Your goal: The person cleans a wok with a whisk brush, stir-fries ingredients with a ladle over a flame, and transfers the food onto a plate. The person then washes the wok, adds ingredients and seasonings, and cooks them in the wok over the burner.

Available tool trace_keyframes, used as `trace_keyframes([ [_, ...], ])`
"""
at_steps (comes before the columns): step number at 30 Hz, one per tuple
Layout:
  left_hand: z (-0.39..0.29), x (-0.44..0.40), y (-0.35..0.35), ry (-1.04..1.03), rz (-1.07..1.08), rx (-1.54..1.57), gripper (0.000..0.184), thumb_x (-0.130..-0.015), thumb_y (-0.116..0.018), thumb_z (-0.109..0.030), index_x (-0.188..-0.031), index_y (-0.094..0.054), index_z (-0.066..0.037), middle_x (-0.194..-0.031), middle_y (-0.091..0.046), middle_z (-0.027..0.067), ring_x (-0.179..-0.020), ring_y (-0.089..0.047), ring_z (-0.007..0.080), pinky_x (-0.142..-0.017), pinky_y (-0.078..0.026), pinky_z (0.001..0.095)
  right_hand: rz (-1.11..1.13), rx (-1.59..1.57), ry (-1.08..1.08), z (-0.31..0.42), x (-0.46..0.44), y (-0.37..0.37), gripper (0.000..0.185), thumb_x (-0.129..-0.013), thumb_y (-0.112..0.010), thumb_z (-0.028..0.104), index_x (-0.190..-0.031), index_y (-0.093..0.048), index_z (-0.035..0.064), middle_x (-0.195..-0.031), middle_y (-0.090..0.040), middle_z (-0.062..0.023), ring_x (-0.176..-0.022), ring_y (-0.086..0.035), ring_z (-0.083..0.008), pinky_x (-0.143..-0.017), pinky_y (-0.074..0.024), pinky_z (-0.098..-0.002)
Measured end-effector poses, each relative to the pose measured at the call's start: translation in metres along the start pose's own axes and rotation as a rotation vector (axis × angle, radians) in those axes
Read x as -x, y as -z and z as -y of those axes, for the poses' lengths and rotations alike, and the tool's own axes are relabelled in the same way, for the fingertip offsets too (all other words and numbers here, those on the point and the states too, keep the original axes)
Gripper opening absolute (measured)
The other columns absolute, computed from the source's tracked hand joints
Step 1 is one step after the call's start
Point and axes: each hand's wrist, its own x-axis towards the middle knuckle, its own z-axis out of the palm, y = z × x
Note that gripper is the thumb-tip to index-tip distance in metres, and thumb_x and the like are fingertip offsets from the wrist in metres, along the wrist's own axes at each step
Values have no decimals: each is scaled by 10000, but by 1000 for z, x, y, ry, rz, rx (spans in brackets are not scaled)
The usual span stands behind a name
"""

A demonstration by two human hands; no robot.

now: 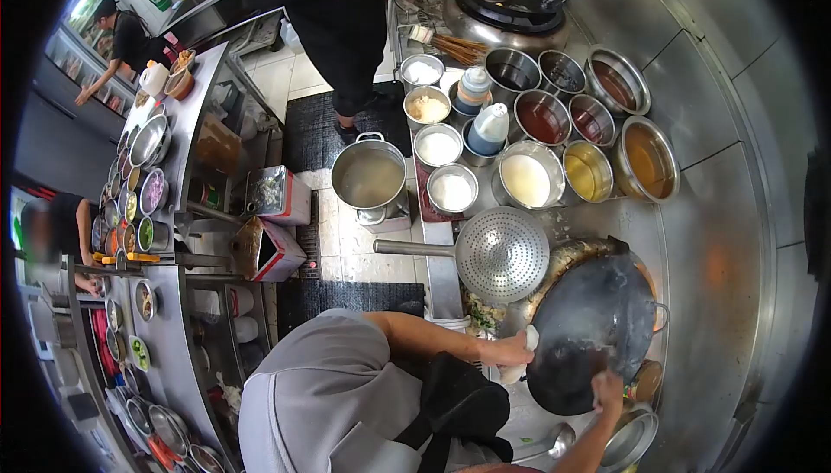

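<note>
A: Main thing in hand?
B: Wok, dark, round, steaming, on the range in front of the person, tilted by the look of it.
A: How will it handle?
B: Heavy and stiff, I'd guess: metal, not fragile. Probably hot, maybe slick inside. Bare skin on it looks like a bad idea.
A: Where to take hold?
B: Near rim, through the white cloth; the loop handle on the far side would also do, padded.
A: Left grip?
B: Left hand closed round the cloth, at the wok's near edge. Wok lies just beyond it. Whether there's a handle under the cloth, can't tell.
A: Right?
B: Right hand is over the wok's right part, fingers seemingly curled. Blurry; can't tell how tightly, or on what.
A: Anything beside?
B: Perforated strainer, left of the wok.
</note>
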Motion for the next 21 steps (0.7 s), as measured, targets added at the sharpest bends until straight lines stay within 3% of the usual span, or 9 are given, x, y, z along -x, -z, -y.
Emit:
trace_keyframes([
  [2, 13, -14, -1, 19, 26, -7, 783, -912, -608, -350, -1369, -260, 181, -1153, -602, 330, -1047, -648, 369, -888, -521, 439, -212, -268, -175, 91, -44, 2, 375, -847, -691, 223, -1161, -672, 19, -850, -713, -256, -810, -716, -417, -734, -569, -484],
  [3, 12, -13, 0, 33, 45, -18, 792, -915, -610, -358, -1373, -254, 181, -1161, -599, 332, -1050, -647, 371, -893, -520, 437, 171, -448, -536, 185, -53, 54, 547, -874, -698, 274, -1365, -595, 57, -1005, -711, -269, -990, -685, -466, -893, -533, -520],
  [6, -15, 3, 13, 129, 165, 14, 922, -907, -636, -398, -1447, -185, 197, -1252, -577, 355, -1124, -633, 383, -941, -518, 428, -14, -77, -167, 226, -21, -1, 631, -894, -668, 221, -1462, -461, 37, -1020, -687, -316, -988, -653, -515, -883, -509, -571],
  [8, 14, -20, 2, 25, 72, -134, 912, -882, -648, -374, -1401, -214, 237, -1157, -630, 332, -990, -682, 389, -794, -556, 446, 103, -114, -25, 218, 34, 0, 741, -867, -679, 256, -1545, -399, 146, -1039, -690, -303, -1006, -646, -522, -909, -509, -568],
  [10, 33, -34, -1, 6, 28, -159, 953, -864, -652, -377, -1392, -200, 275, -1120, -654, 331, -939, -707, 386, -735, -574, 456, 273, 120, -313, 140, 56, -29, 724, -862, -680, 275, -1540, -437, 204, -1035, -718, -263, -1020, -673, -483, -894, -522, -566],
  [12, 52, -48, -7, -61, 56, -93, 1032, -848, -646, -388, -1412, -128, 304, -1113, -655, 345, -949, -708, 378, -735, -573, 457, 121, 241, -429, 96, 25, -14, 545, -891, -645, 227, -1409, -556, 84, -1049, -720, -271, -1016, -685, -456, -918, -528, -549],
  [15, 77, -73, -16, -111, 97, -23, 982, -808, -656, -314, -1392, -178, 314, -1037, -669, 318, -874, -715, 346, -648, -569, 435, -296, -110, -157, 32, -79, -45, 432, -937, -614, 224, -1311, -624, 8, -982, -712, -246, -772, -703, -427, -699, -584, -522],
  [17, 43, -45, -5, -21, 124, -18, 936, -798, -660, -282, -1380, -226, 309, -1001, -672, 299, -829, -716, 331, -617, -565, 427, -43, -554, -466, 151, -92, 8, 479, -967, -624, 260, -1377, -576, 17, -874, -667, -164, -511, -629, -288, -408, -508, -413],
  [21, 36, -37, -7, -41, 36, 25, 868, -793, -699, -262, -1338, -303, 285, -924, -674, 263, -771, -713, 302, -581, -555, 416, 58, -1008, -419, 226, -38, -4, 625, -990, -619, 240, -1557, -397, 98, -760, -589, -99, -423, -518, -173, -322, -419, -306],
])
